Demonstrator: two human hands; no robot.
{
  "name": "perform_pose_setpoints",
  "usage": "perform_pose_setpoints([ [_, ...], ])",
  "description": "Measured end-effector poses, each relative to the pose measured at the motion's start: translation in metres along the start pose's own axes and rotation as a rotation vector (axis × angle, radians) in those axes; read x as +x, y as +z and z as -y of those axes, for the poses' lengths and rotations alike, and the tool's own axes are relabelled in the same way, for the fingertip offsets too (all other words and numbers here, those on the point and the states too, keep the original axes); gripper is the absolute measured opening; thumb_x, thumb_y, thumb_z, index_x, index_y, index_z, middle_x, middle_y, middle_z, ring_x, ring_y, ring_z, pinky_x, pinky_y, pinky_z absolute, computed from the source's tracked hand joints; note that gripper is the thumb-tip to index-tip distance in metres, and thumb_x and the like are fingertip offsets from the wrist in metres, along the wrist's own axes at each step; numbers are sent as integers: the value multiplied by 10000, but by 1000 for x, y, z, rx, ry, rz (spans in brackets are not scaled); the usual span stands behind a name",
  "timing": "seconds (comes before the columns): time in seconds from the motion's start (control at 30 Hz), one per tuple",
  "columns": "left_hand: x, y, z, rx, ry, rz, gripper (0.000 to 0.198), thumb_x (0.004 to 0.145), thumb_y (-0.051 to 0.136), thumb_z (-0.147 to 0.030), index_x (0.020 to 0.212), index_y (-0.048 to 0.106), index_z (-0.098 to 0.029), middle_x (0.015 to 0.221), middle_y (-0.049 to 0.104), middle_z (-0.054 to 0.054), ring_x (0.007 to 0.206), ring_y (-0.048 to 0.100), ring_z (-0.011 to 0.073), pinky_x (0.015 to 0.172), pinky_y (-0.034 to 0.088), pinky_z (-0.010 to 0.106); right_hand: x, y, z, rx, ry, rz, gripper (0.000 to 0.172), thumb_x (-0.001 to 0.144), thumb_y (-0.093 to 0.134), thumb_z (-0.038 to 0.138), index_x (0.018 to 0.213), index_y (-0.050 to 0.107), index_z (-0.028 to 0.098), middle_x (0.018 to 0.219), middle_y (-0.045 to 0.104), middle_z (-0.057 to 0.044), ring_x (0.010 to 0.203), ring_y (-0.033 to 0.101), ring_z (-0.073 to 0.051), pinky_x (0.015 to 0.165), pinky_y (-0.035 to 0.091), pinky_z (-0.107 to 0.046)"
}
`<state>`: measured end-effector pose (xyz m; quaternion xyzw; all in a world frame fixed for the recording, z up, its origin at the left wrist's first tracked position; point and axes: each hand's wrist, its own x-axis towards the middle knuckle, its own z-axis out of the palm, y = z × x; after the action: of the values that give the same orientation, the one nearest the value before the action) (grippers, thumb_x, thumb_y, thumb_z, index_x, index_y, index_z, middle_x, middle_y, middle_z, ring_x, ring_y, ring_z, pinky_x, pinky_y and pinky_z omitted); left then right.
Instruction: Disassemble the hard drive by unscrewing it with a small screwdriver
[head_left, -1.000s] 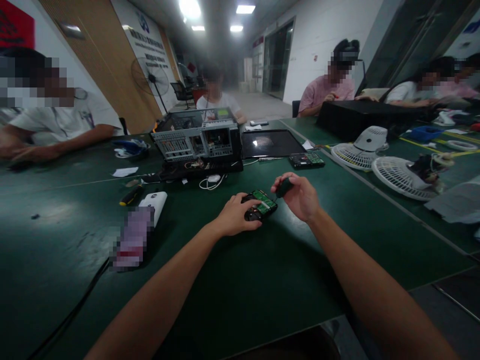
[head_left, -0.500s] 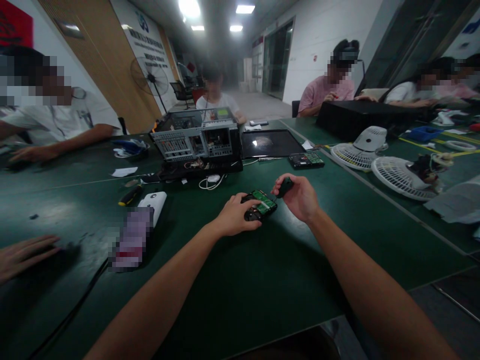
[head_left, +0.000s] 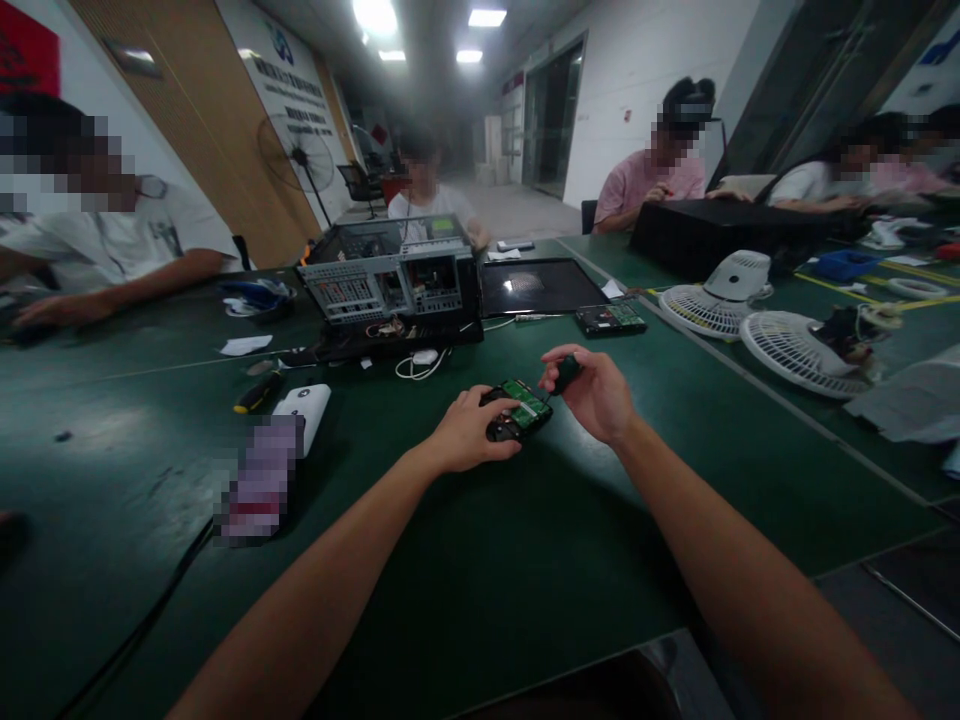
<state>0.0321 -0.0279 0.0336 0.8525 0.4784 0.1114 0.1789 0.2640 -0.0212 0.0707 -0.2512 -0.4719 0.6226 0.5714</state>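
Note:
On the green table lies a hard drive (head_left: 528, 404), its green circuit board facing up. My left hand (head_left: 474, 430) grips it from the left, fingers over the top and thumb along the near side. A dark-handled screwdriver (head_left: 568, 373) is in my right hand (head_left: 600, 395), pinched by the fingers. Its thin shaft slants down to the right edge of the drive; whether the tip touches a screw I cannot tell. A second hard drive (head_left: 611, 318) rests farther back, beyond my right hand.
An opened computer case (head_left: 386, 285) stands behind, beside a black side panel (head_left: 544, 285). White fan parts (head_left: 802, 355) lie on the right. At left are a yellow-black screwdriver (head_left: 257, 394) and a phone-like white object (head_left: 307, 405) with a cable. Other people sit around the table.
The screwdriver handle has turned slightly in my right hand, whose fingers have shifted. My left hand stays on the hard drive. Another person's hand at far left has drawn almost out of view.

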Motion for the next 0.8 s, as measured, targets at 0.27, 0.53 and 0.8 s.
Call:
perform_pose_setpoints([
  [0.27, 0, 1, 1, -5, 1, -2, 758, 790, 714, -663, 1475, 516, -407, 1578, 342, 80, 1386, 409, 400, 1149, 359, 567, 0, 1, 0, 69, 15, -31, 95, 790, 628, 317, 846, 610, 243, 818, 649, -23, 805, 614, -210, 854, 490, -405],
  [0.53, 0, 3, 4, -11, -3, -2, 764, 790, 700, -680, 1478, 510, -409, 1572, 337, 80, 1382, 404, 397, 1139, 364, 571, 1, -2, -1, 63, 4, -1, 291, 858, 519, 434, 844, 713, 218, 709, 540, -18, 680, 530, -187, 826, 491, -403],
  [0.8, 0, 1, 3, -10, 4, 11, 770, 792, 696, -687, 1486, 499, -417, 1568, 325, 85, 1378, 408, 401, 1139, 366, 574, 1, -2, -2, 72, 17, -44, 160, 843, 565, 365, 817, 642, 227, 813, 639, -37, 790, 614, -210, 847, 489, -394],
])
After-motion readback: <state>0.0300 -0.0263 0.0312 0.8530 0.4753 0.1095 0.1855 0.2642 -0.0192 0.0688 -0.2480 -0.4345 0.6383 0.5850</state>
